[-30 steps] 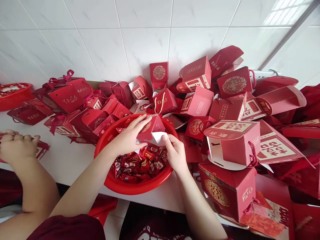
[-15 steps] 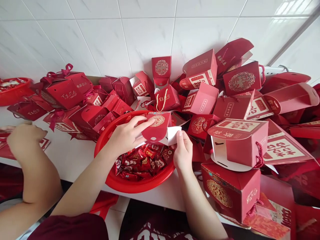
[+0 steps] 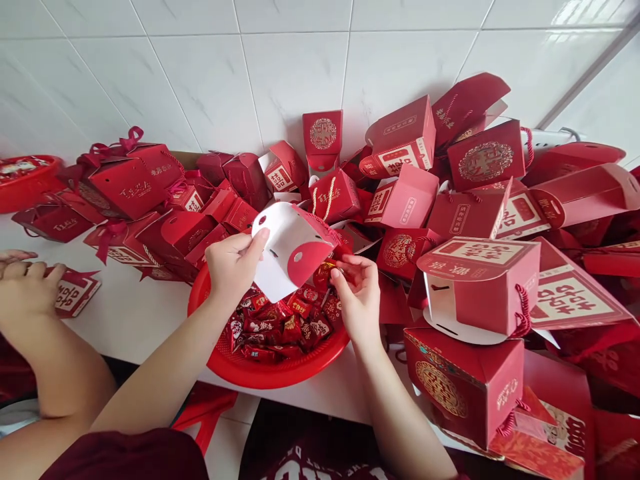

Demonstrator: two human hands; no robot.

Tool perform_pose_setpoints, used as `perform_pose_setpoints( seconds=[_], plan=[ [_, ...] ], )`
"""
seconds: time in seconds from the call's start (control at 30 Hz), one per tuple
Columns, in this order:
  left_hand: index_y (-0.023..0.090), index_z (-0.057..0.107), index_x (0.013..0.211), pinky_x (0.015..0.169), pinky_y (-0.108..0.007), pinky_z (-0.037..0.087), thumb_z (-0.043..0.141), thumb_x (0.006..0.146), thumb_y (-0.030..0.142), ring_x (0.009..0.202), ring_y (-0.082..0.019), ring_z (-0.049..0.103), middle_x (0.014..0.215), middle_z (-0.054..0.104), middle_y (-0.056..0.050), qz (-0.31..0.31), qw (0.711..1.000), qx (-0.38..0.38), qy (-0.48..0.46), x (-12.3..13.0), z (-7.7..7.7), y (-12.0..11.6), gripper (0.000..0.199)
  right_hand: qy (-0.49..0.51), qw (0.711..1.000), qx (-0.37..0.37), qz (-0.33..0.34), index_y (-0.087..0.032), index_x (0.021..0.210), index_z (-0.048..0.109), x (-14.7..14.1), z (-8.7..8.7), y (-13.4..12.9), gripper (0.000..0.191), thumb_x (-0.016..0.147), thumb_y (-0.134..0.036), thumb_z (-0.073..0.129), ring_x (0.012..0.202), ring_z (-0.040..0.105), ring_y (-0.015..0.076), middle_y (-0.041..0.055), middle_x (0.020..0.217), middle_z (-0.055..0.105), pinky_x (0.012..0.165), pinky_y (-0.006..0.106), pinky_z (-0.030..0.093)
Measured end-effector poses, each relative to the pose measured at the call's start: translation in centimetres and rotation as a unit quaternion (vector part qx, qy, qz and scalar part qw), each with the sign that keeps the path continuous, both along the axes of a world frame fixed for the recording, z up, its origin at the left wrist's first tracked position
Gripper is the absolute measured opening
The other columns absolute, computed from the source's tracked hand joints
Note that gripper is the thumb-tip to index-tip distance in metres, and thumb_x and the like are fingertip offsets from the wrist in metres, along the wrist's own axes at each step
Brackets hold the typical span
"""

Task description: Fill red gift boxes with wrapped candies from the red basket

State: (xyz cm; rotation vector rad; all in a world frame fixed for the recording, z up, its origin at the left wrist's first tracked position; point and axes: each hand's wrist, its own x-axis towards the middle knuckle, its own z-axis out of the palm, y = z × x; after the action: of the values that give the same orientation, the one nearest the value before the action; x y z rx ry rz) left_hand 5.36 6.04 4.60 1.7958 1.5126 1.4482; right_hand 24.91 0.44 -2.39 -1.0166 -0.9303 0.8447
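Observation:
My left hand [image 3: 231,265] pinches the white inner flap of a red candy box [image 3: 286,235] between thumb and fingers. The box is tilted, its top open and its white inside facing up, above a red plastic basket [image 3: 280,379]. My right hand [image 3: 361,297] is at the box's right side, with thumb and fingers closed around a shiny red-and-gold wrapped candy [image 3: 324,273]. Part of that candy is hidden by the fingers. Many red-wrapped candies [image 3: 273,327] lie in the basket below both hands.
Red gift boxes [image 3: 477,287] are piled along the tiled wall [image 3: 295,73] and to my right, some with lids up. At the left, a co-worker's hands [image 3: 27,287] rest by a flat red box [image 3: 77,293]. Another red basket [image 3: 30,183] stands far left.
The box has been turned so its white inside shows. My left hand moved from its printed face to the inner flap; my right hand let go of a white flap and now grips a candy.

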Motion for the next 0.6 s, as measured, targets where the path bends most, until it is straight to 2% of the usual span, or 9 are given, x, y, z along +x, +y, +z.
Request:
perform_pose_setpoints(
  seconds=[0.07, 0.13, 0.23, 0.33, 0.37, 0.47, 0.53, 0.6],
  plan=[
    [0.020, 0.066, 0.057, 0.057, -0.027, 0.040, 0.066, 0.091, 0.044, 0.051, -0.013, 0.051, 0.051, 0.060, 0.001, 0.023, 0.999, 0.006, 0.026, 0.03, -0.23, -0.01, 0.042, -0.060, 0.997, -0.020, 0.032, -0.022, 0.102, 0.059, 0.02, 0.13, -0.30, 0.028, 0.092, -0.046, 0.069, 0.094, 0.069, 0.0205, 0.0065, 0.103, 0.069, 0.078, 0.033, 0.058],
    [0.021, 0.067, 0.063, 0.058, -0.026, 0.045, 0.066, 0.092, 0.044, 0.051, -0.013, 0.057, 0.055, 0.066, 0.001, 0.009, 0.999, 0.011, 0.038, 0.18, -0.41, -0.12, 0.037, -0.109, 0.991, -0.036, 0.069, -0.022, 0.105, 0.059, 0.03, 0.31, -0.55, 0.030, 0.094, -0.049, 0.067, 0.092, 0.070, 0.0208, 0.0066, 0.105, 0.070, 0.078, 0.034, 0.059],
    [0.021, 0.063, 0.069, 0.052, -0.024, 0.046, 0.063, 0.094, 0.040, 0.047, -0.013, 0.059, 0.055, 0.065, 0.002, -0.086, 0.996, -0.013, 0.019, 0.29, -0.49, -0.36, 0.031, -0.151, 0.985, -0.037, 0.076, -0.022, 0.121, 0.055, -0.02, 0.45, -0.68, 0.040, 0.094, -0.050, 0.066, 0.109, 0.070, 0.0250, 0.0121, 0.129, 0.067, 0.089, 0.040, 0.059],
    [0.020, 0.063, 0.067, 0.043, -0.023, 0.039, 0.062, 0.094, 0.038, 0.040, -0.010, 0.053, 0.054, 0.064, 0.001, -0.194, 0.980, -0.044, 0.024, 0.16, -0.28, -0.60, 0.032, -0.180, 0.980, -0.032, 0.080, -0.023, 0.128, 0.050, -0.10, 0.31, -0.57, 0.048, 0.093, -0.052, 0.066, 0.118, 0.068, 0.0274, 0.0147, 0.136, 0.064, 0.098, 0.044, 0.057],
    [0.019, 0.064, 0.065, 0.042, -0.023, 0.038, 0.063, 0.093, 0.037, 0.039, -0.010, 0.052, 0.054, 0.065, 0.000, -0.223, 0.973, -0.047, 0.032, 0.10, -0.16, -0.68, 0.033, -0.183, 0.979, -0.038, 0.083, -0.023, 0.126, 0.049, -0.13, 0.24, -0.51, 0.048, 0.092, -0.053, 0.067, 0.113, 0.070, 0.0273, 0.0147, 0.133, 0.066, 0.093, 0.043, 0.058],
    [0.019, 0.067, 0.060, 0.045, -0.023, 0.039, 0.064, 0.091, 0.036, 0.040, -0.010, 0.051, 0.052, 0.065, -0.002, -0.289, 0.955, -0.045, 0.051, -0.04, 0.18, -0.91, 0.036, -0.192, 0.976, -0.072, 0.078, -0.023, 0.110, 0.049, -0.16, 0.14, -0.40, 0.044, 0.089, -0.056, 0.069, 0.081, 0.074, 0.0232, 0.0107, 0.112, 0.072, 0.070, 0.036, 0.059],
    [0.019, 0.067, 0.057, 0.045, -0.023, 0.039, 0.064, 0.091, 0.036, 0.039, -0.010, 0.049, 0.050, 0.064, -0.002, -0.304, 0.950, -0.044, 0.047, -0.15, 0.26, -0.96, 0.038, -0.204, 0.974, -0.079, 0.065, -0.024, 0.103, 0.048, -0.15, 0.24, -0.42, 0.038, 0.091, -0.055, 0.066, 0.071, 0.072, 0.0211, 0.0076, 0.102, 0.072, 0.065, 0.034, 0.056],
    [0.019, 0.066, 0.056, 0.044, -0.023, 0.038, 0.063, 0.092, 0.039, 0.036, -0.009, 0.046, 0.048, 0.063, -0.003, -0.295, 0.954, -0.043, 0.030, -0.32, 0.19, -0.91, 0.041, -0.202, 0.974, -0.077, 0.062, -0.024, 0.099, 0.049, -0.15, 0.45, -0.49, 0.035, 0.092, -0.055, 0.064, 0.071, 0.072, 0.0207, 0.0063, 0.099, 0.072, 0.067, 0.033, 0.056]
  ],
)
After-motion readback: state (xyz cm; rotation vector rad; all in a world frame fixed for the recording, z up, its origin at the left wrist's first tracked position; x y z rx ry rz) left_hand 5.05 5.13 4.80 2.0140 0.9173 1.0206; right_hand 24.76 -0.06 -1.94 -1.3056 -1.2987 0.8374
